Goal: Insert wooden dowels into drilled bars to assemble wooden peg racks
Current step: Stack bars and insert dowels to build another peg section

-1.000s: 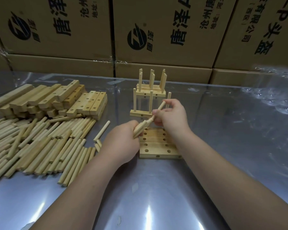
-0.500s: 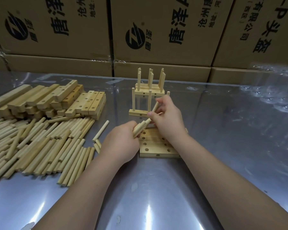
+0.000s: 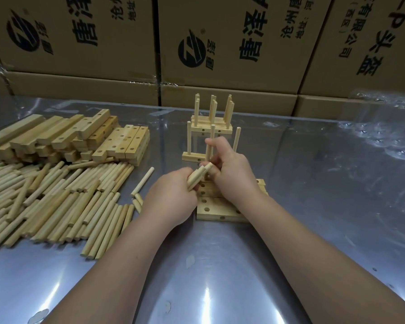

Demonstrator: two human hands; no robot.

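The right hand (image 3: 232,174) has swung its dowel (image 3: 208,152) upright at frame centre, pinched in curled fingers just before the pegged rack (image 3: 192,157). The left hand (image 3: 173,197) grips a dowel bundle (image 3: 198,177) just below centre, over the drilled bars (image 3: 218,211).

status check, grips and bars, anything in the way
Left grip holds dowel bundle. Right grip curled at bundle's tips, hold unclear. Drilled bars flat under both, visible holes empty. Pegged racks close behind.

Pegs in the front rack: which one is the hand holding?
The middle peg of the front rack; the right hand pinches it, while the left peg and right peg stand untouched.
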